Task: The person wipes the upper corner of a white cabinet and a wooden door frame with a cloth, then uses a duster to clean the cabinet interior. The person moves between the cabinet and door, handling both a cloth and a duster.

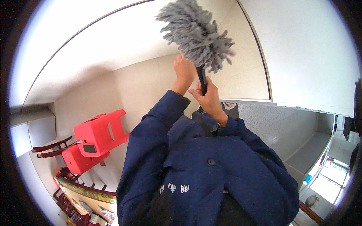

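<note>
A grey duster (198, 36) with a thick, shaggy head of soft strands fills the top centre of the head view. Its black handle (201, 79) points down towards my chest. My right hand (209, 99) is around the lower part of the handle, with the thumb to the left. My left hand (184, 69) is raised just left of where the handle meets the head, its fingers curled; the strands partly cover it, so whether it grips anything cannot be told. Both arms wear dark blue jacket sleeves.
Red plastic stools (100, 134) stand at the left by a dark wooden chair (52, 148). A cloth-edged table (93, 195) lies at the lower left. Pale panels edged by dark strips curve across the top. A white pebble-patterned surface (277, 127) and a bright window (329, 180) are on the right.
</note>
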A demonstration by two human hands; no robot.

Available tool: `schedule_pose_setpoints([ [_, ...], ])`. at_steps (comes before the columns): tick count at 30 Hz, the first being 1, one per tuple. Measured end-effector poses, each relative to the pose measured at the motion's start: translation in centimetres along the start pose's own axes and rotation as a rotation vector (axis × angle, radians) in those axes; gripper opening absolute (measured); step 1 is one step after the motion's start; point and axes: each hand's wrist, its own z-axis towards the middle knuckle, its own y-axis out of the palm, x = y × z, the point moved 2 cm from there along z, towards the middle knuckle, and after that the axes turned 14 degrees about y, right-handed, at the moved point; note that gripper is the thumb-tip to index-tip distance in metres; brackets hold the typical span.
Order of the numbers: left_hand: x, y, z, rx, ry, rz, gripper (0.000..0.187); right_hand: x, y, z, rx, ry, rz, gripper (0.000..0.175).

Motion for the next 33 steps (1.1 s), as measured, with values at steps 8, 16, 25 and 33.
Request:
schedule_pose_setpoints([
  [8, 0.3, 2.7, -4.3, -0.265, 0.579, 0.142, 0.016, 4.9, -8.1, 1.5, 0.337, 0.065, -0.060, 0.031],
  [16, -10.2, 2.5, -13.1, -0.996, 0.414, 0.034, 0.026, 18.0, -18.9, -2.8, 0.671, 0.369, -0.397, 0.032],
  [25, -13.4, 4.6, -22.0, -1.377, 0.210, -0.527, 0.037, 28.1, -17.6, -1.6, 0.654, 0.490, -0.494, 0.033],
  [33, -4.8, -3.5, -18.5, -1.105, 0.004, -0.620, 0.042, 32.0, -17.2, 0.4, 0.615, 0.591, -0.565, 0.034],
])
